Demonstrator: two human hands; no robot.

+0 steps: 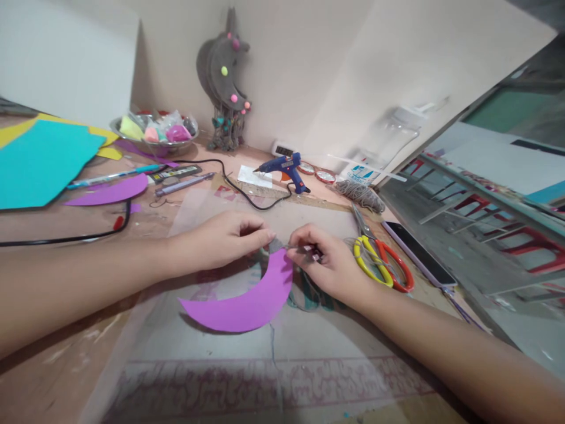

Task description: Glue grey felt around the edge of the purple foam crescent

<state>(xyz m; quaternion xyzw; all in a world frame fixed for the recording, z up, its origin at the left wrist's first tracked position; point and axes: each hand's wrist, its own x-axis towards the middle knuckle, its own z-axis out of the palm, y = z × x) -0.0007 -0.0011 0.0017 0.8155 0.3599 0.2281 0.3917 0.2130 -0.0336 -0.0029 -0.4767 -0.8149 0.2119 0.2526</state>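
Head view: we pinch the tip, wrapped in thin grey yarn [276,243], of a flat purple paper crescent [265,297] with our left hand [227,238] over the brown bench [44,383], our right hand's [331,259] fingers grasping a yarn strand beside it, near yellow-and-orange-handled metal scissors [376,255].

crescent [251,303]: purple | yarn [275,243]: grey | glue gun [283,165]: blue | scissors [366,240]: yellow and orange handles | card [48,162]: turquoise | ornament [218,62]: grey with pink, yellow dots | mat [198,347]: pale, pinkish patterned border | phone [419,253]: black, lilac-edged
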